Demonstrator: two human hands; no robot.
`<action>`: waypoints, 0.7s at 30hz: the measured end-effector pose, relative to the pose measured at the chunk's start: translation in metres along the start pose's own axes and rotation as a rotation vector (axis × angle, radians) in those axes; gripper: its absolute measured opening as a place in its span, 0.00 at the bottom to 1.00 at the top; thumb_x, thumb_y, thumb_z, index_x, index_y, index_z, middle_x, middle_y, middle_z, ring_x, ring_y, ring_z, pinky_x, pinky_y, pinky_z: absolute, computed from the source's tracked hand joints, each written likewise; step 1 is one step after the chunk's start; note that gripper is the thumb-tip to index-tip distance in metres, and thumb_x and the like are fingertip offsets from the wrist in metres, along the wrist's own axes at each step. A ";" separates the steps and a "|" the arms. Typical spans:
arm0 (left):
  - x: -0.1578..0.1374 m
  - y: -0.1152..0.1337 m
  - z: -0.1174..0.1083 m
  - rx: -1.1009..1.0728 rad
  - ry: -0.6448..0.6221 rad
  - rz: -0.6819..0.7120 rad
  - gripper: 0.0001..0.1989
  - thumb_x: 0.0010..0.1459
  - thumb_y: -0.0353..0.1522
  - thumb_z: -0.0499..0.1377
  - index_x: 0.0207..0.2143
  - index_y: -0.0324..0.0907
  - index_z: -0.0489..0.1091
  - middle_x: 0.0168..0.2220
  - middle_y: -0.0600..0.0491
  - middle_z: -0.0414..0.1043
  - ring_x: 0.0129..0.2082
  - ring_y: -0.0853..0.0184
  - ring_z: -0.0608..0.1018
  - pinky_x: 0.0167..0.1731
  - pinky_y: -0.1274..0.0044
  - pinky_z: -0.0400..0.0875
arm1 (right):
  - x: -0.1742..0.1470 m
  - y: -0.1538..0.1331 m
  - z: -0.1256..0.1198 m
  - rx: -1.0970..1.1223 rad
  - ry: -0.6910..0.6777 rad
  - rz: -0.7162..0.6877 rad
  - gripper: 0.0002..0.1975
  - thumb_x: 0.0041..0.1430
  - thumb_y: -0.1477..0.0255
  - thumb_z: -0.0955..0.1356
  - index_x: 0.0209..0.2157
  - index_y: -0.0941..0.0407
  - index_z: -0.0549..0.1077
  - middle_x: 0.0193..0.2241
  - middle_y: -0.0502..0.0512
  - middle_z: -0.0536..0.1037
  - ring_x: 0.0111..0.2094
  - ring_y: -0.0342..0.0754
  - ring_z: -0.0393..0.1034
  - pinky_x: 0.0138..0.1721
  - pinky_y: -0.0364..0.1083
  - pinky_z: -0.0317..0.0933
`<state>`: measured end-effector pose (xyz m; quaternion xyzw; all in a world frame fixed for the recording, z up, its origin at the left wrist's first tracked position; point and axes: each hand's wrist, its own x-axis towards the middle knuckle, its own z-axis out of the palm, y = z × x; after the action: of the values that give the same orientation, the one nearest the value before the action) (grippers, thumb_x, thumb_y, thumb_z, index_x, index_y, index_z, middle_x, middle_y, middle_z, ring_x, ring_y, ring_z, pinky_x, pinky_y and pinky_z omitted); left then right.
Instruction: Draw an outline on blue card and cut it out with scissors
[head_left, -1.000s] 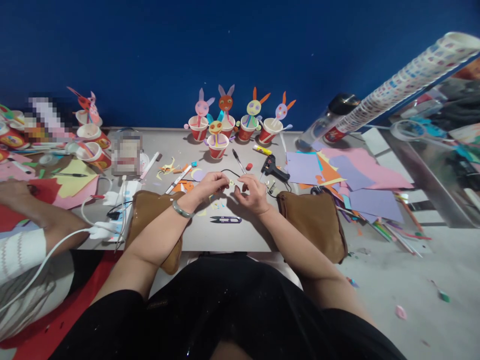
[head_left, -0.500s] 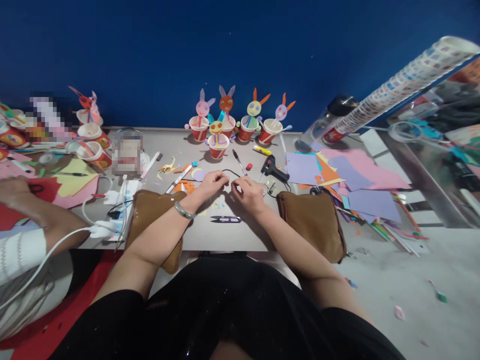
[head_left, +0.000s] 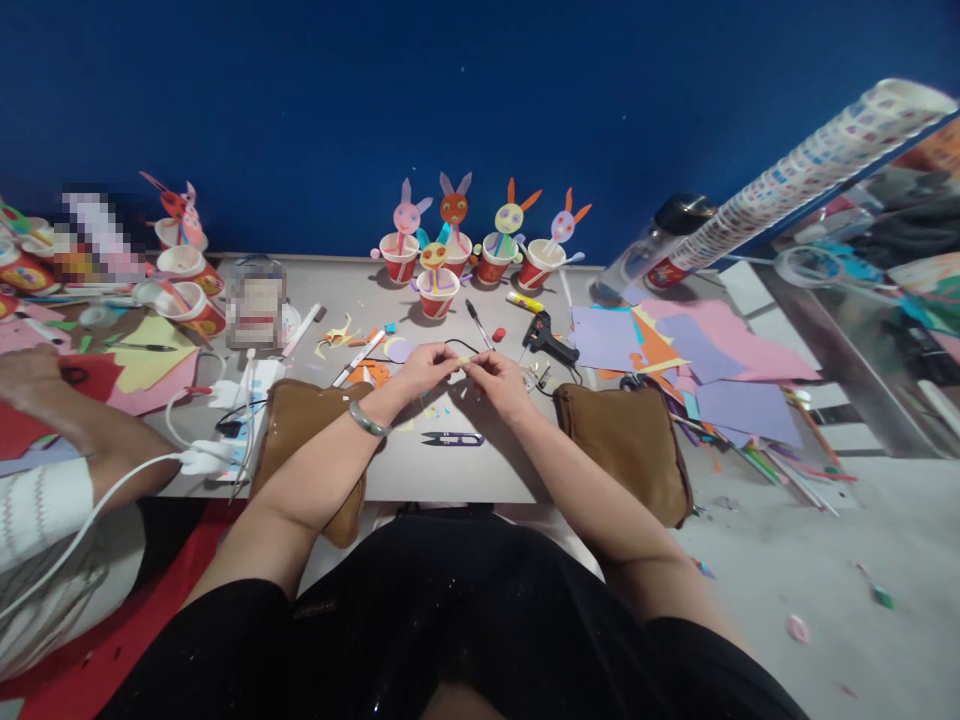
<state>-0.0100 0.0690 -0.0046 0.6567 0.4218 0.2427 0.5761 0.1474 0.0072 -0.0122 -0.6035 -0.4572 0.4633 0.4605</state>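
Over the middle of the table my left hand [head_left: 429, 369] and my right hand [head_left: 501, 384] meet at the fingertips. Both are closed in a pinch on a small pale yellow piece [head_left: 463, 362], mostly hidden by the fingers. Just below them lie purple thread snips [head_left: 453, 439] and tiny paper scraps. A black pen [head_left: 475, 318], a red cap [head_left: 499, 334] and a black glue gun [head_left: 551, 338] are beyond my right hand. A white marker [head_left: 358, 358] and orange paper scraps [head_left: 369, 372] lie beyond my left hand.
Red paper cups with paper rabbit figures [head_left: 439, 292] stand at the back. Brown cushions [head_left: 626, 445] lie under both forearms. Coloured paper sheets [head_left: 697, 345], a bottle [head_left: 652, 245] and a leaning cup stack [head_left: 810, 175] are right. A power strip [head_left: 251, 415] and another person's arm [head_left: 90, 420] are left.
My right hand has turned slightly and its fingertips have come in to meet my left fingertips at the small pale yellow piece. The things on the table stay put.
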 end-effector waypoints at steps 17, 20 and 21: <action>-0.032 0.009 0.035 1.019 -0.009 0.264 0.11 0.65 0.26 0.50 0.41 0.34 0.73 0.43 0.37 0.76 0.48 0.52 0.76 0.53 0.60 0.66 | 0.059 0.002 -0.016 -0.536 -0.122 0.138 0.04 0.48 0.77 0.69 0.22 0.57 0.73 0.15 0.47 0.72 0.19 0.41 0.65 0.27 0.41 0.61; -0.039 0.008 0.048 1.106 -0.044 0.293 0.11 0.65 0.28 0.54 0.46 0.32 0.71 0.48 0.35 0.75 0.53 0.49 0.75 0.56 0.59 0.65 | 0.060 0.004 -0.013 -0.585 -0.104 0.131 0.05 0.47 0.78 0.69 0.21 0.56 0.72 0.17 0.48 0.73 0.21 0.41 0.67 0.29 0.41 0.62; -0.041 0.008 0.051 1.145 -0.056 0.305 0.13 0.64 0.30 0.56 0.48 0.31 0.70 0.50 0.34 0.74 0.55 0.49 0.74 0.56 0.59 0.65 | 0.060 0.004 -0.012 -0.597 -0.099 0.130 0.05 0.47 0.78 0.69 0.21 0.56 0.72 0.17 0.48 0.74 0.21 0.41 0.67 0.29 0.41 0.62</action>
<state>0.0114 0.0066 -0.0014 0.9224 0.3712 0.0391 0.0995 0.1691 0.0632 -0.0230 -0.7168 -0.5553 0.3661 0.2093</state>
